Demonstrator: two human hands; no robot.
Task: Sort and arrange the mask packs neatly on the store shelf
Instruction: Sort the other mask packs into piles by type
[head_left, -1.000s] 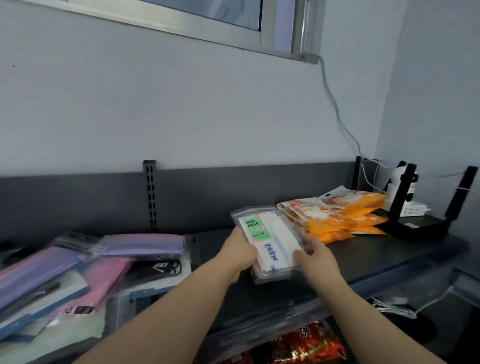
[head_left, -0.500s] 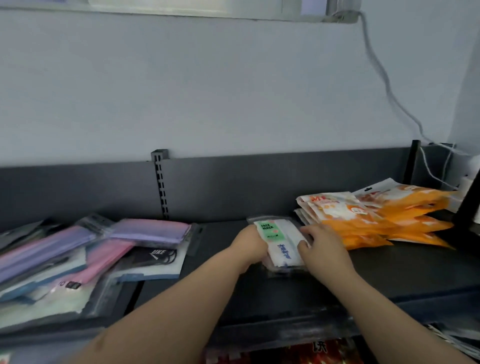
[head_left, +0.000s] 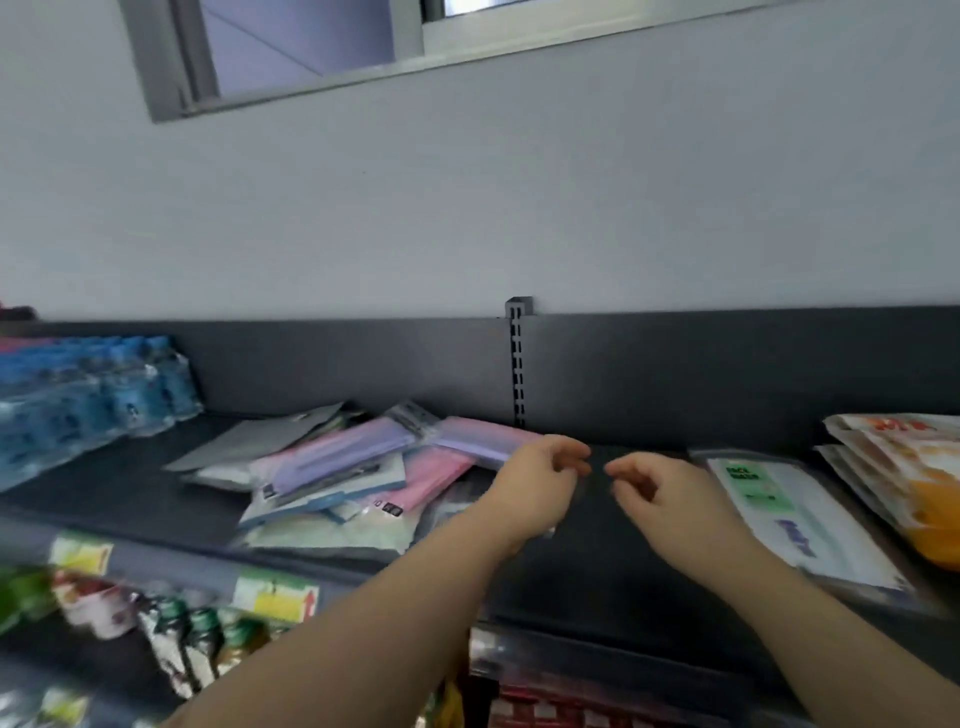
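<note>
Left hand (head_left: 540, 483) and right hand (head_left: 662, 491) empty, fingers loosely curled, hovering over shelf (head_left: 597, 571); messy pile of mask packs (head_left: 337, 478) at 9 o'clock from hands, left hand nearer, close by pile edge; pile's packs lie long axis roughly 8-to-2; white pack (head_left: 789, 519) flat at 3 o'clock, beside orange packs (head_left: 904, 478); likely next: left hand grabs from pile.

Facing me: plain pale wall (head_left: 519, 208) in flat, dim light. Window (head_left: 291, 47) high at upper left, grey metal frame, tilted in my view. Under the wall, a dark grey back panel (head_left: 727, 374) with one slotted upright (head_left: 517, 364) poking just above its top edge. Dark shelf (head_left: 597, 571) runs left to right below it. Yellow-green price labels (head_left: 275, 597) on its front edge, blurred.
</note>
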